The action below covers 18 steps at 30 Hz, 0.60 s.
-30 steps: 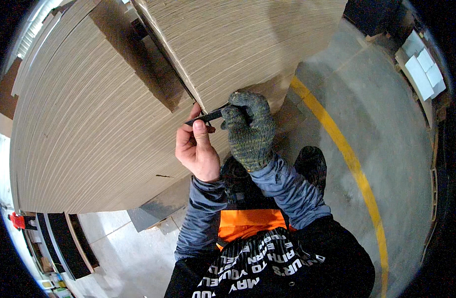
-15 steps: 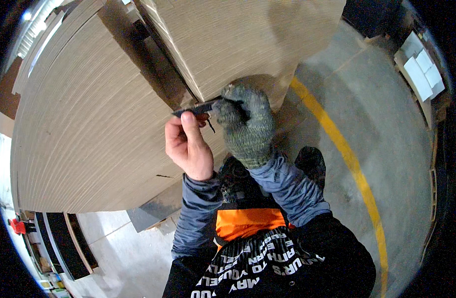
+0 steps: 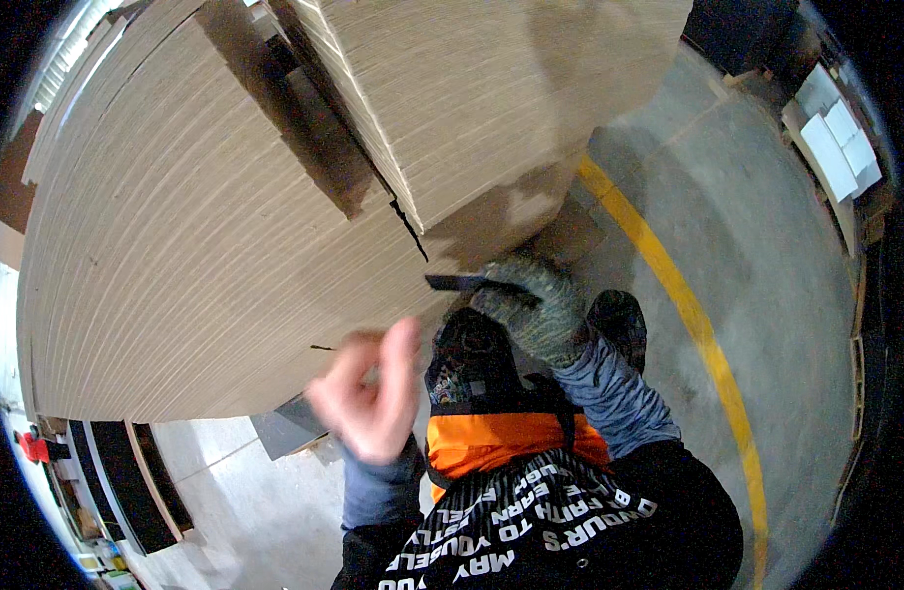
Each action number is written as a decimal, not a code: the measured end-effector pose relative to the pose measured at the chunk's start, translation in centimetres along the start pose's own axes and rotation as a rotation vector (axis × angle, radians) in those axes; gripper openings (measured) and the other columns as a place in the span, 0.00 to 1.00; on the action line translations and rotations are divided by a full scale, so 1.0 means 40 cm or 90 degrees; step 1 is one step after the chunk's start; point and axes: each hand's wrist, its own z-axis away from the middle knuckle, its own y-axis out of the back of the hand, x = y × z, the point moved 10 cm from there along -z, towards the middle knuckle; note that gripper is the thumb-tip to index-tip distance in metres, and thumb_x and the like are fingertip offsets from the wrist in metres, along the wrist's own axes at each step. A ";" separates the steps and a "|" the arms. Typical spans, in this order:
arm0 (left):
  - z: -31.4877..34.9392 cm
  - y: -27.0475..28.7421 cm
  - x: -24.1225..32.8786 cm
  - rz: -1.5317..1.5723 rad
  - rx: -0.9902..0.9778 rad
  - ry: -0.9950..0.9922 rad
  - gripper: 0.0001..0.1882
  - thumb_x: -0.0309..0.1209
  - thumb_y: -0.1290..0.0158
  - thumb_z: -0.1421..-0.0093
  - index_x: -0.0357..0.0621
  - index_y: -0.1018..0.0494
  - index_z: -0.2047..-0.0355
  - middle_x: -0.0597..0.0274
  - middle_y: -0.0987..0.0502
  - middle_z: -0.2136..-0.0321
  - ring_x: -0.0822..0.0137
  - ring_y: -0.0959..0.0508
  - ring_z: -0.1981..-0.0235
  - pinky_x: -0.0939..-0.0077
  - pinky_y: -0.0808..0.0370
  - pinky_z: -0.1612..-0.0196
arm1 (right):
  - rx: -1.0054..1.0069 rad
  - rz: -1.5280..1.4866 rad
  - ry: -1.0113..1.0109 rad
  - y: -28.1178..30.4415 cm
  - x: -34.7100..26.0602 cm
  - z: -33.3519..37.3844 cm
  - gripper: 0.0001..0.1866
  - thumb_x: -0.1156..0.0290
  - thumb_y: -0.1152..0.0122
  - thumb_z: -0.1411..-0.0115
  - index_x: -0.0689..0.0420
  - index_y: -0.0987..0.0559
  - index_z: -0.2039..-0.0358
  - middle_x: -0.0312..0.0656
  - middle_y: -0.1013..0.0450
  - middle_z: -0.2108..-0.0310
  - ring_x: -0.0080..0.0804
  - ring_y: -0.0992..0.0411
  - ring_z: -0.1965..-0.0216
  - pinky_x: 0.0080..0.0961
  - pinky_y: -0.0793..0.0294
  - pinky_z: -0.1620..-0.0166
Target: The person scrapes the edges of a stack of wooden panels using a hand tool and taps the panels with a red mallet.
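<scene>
My right hand (image 3: 536, 305), in a grey-green knit glove, is closed round a dark flat object (image 3: 454, 282). Its straight end sticks out to the left, and the glove hides the rest, so I cannot tell its kind. Bare and smeared by motion, my left hand (image 3: 368, 393) is lower and further left, with its thumb pointing up and no thing visible in it. Ahead of both hands rise the layered edges of tall tan board stacks (image 3: 196, 265). A thin black strip (image 3: 409, 228) lies along the gap beside the corner of the right-hand stack (image 3: 491, 108).
A curved yellow line (image 3: 668, 265) runs along the grey concrete floor to the right. My dark shoes (image 3: 617, 329) are close to the stacks. White boxes (image 3: 836, 143) stand at the far right. Dark panels (image 3: 132, 482) are at the lower left, with a person in red (image 3: 41, 447) beyond.
Both hands have come apart and drawn back from the stack corner. My left hand has let go of the dark object and dropped; my right keeps it, lower and further right. The black strip now shows plainly.
</scene>
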 end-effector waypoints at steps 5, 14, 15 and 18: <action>0.170 0.319 0.326 0.386 0.154 -0.562 0.11 0.29 0.55 0.41 0.44 0.35 0.57 0.58 0.29 0.67 0.65 0.30 0.67 0.68 0.28 0.64 | 0.102 0.015 -0.050 0.051 0.002 0.018 0.15 0.72 0.30 0.54 0.60 0.23 0.65 0.43 0.24 0.68 0.32 0.25 0.67 0.27 0.26 0.62; 0.164 0.288 0.428 0.527 -0.006 -0.663 0.23 0.31 0.47 0.48 0.43 0.35 0.51 0.59 0.31 0.59 0.63 0.31 0.56 0.66 0.29 0.53 | 0.116 -0.267 -0.138 0.014 0.088 0.067 0.09 0.73 0.34 0.51 0.61 0.23 0.69 0.40 0.25 0.73 0.28 0.27 0.71 0.24 0.28 0.68; 0.160 0.297 0.414 0.526 -0.047 -0.627 0.23 0.33 0.46 0.48 0.43 0.34 0.51 0.59 0.31 0.57 0.62 0.32 0.54 0.65 0.29 0.52 | 0.143 -0.360 -0.182 0.010 0.119 0.081 0.10 0.72 0.34 0.51 0.62 0.23 0.69 0.40 0.25 0.74 0.28 0.27 0.73 0.24 0.28 0.70; 0.119 0.188 0.340 0.386 -0.301 -0.215 0.20 0.36 0.46 0.48 0.44 0.34 0.55 0.58 0.32 0.56 0.61 0.33 0.52 0.62 0.29 0.54 | 0.127 -0.052 -0.094 0.063 0.050 0.081 0.09 0.72 0.37 0.48 0.62 0.24 0.68 0.40 0.26 0.75 0.25 0.29 0.77 0.22 0.30 0.75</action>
